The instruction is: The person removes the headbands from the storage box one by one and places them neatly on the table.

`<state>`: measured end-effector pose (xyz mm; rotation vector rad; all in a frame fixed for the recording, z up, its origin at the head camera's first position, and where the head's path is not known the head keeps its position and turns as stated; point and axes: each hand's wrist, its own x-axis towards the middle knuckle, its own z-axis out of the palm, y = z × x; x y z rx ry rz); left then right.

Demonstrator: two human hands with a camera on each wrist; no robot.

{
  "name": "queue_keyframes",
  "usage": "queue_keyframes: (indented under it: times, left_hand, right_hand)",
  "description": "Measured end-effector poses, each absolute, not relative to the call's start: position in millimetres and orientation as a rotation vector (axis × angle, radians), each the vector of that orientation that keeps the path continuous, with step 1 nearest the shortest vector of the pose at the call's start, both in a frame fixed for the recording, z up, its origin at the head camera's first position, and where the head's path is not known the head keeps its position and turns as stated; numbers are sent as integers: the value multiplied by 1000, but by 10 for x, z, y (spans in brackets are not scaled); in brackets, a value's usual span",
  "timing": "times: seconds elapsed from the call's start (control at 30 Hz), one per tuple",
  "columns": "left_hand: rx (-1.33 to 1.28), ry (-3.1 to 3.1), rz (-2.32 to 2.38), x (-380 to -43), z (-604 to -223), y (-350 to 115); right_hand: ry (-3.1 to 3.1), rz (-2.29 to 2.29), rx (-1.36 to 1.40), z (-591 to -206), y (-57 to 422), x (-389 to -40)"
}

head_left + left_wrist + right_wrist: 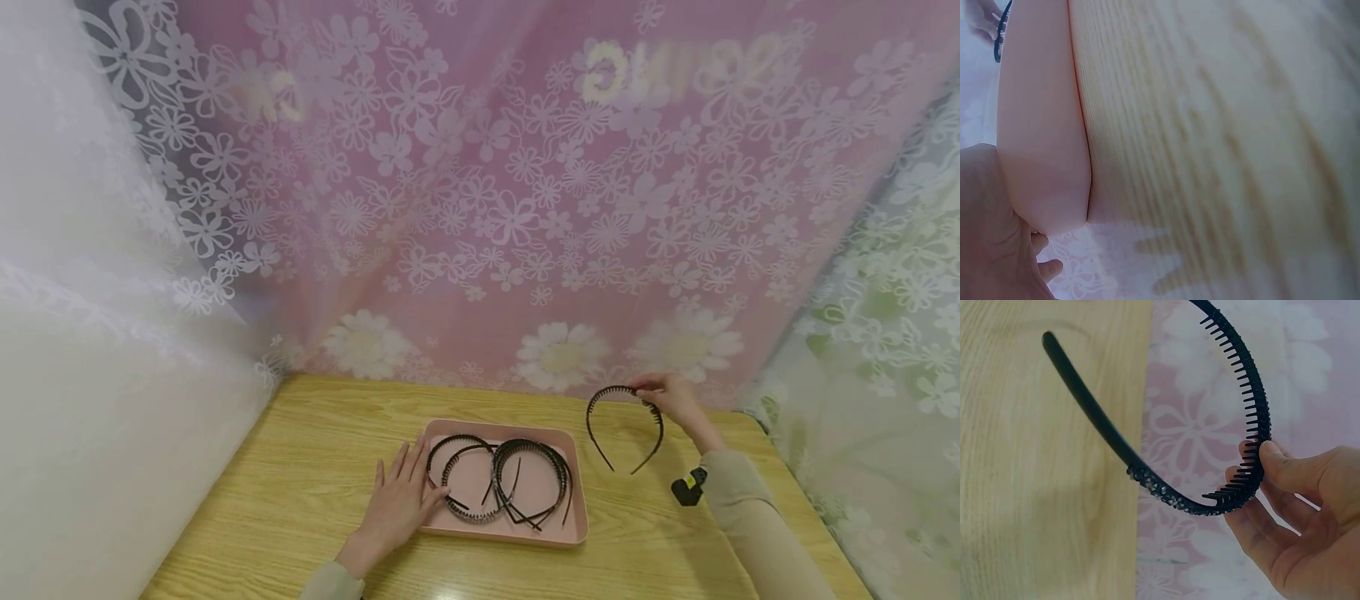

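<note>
My right hand (670, 398) pinches a black toothed headband (590, 417) by its upper right curve, holding it up with both ends pointing down. In the right wrist view, thumb and fingers grip the headband (1264, 406), whose outer side carries small glittering stones. My left hand (400, 498) rests against the left side of a pink tray (510, 542), fingers spread and fairly straight. Inside the tray lie several dark headbands (562, 475), overlapping in two groups. The left wrist view shows my left hand (991, 231) touching the tray's outer wall (1044, 119).
The tray stands on a light wooden table (315, 450). A pink flowered curtain (480, 208) hangs along the table's back edge. Pale sheets hang at the left (112, 333) and right (892, 350). A small black device (686, 487) sits at the right wrist.
</note>
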<state>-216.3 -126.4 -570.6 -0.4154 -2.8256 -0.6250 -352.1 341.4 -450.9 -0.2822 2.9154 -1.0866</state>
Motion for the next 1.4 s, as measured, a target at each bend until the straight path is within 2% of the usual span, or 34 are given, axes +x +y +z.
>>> queue_keyframes:
  times: [0.4,0.8,1.27,1.4]
  left_hand:
    - [-390,-2896,-609,-2175,-5677,-1261]
    - [-387,-2893,-616,-2154,-5652,-1261]
    - [-397,-2889,-626,-2136,-5617,-1258]
    - [-395,-2910,-610,-2141,-5601,-1266]
  right_hand:
    - [2950,-1014,-264,-4817,3444,-3652]
    - [2912,-1102,-261,-4943,3371,-3719]
    - [3012,-1060,-423,-5178,3335,-3795]
    - [2969,-1127,-363,-5220,3326,-3795]
